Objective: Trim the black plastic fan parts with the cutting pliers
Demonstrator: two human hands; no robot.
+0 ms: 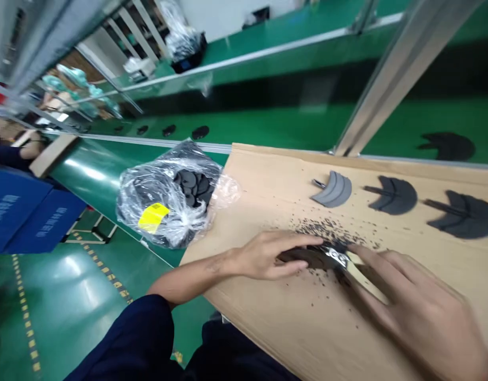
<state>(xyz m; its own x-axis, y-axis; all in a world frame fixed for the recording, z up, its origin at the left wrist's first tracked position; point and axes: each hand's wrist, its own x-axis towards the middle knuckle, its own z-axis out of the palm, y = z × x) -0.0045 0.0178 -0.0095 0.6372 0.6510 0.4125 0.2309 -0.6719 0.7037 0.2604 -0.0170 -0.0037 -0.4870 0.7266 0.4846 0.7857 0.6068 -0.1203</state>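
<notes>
My left hand (pixel 268 255) is closed on a dark curved plastic part (pixel 309 258), its thumb and fingers on opposite sides of the part, just above the cardboard. My right hand (pixel 422 301), slightly blurred, is closed round a pair of nippers (pixel 361 275) with cream handles. Their shiny metal head meets the right end of the part; the jaws are hard to make out. Small black scraps (pixel 327 227) lie scattered around and beneath both hands. Beyond them rest three crescent-shaped parts with stems: a grey one (pixel 334 189), a darker one (pixel 395 196) and another dark one (pixel 464 214).
Cardboard (pixel 260 312) covers the bench. A clear plastic bag (pixel 164 196) of black pieces lies at its left edge. A metal post (pixel 398 74) rises behind it. Black pieces sit along the green conveyor belt (pixel 263 116). Blue boxes (pixel 25 211) and another person's arm (pixel 14 151) are far left.
</notes>
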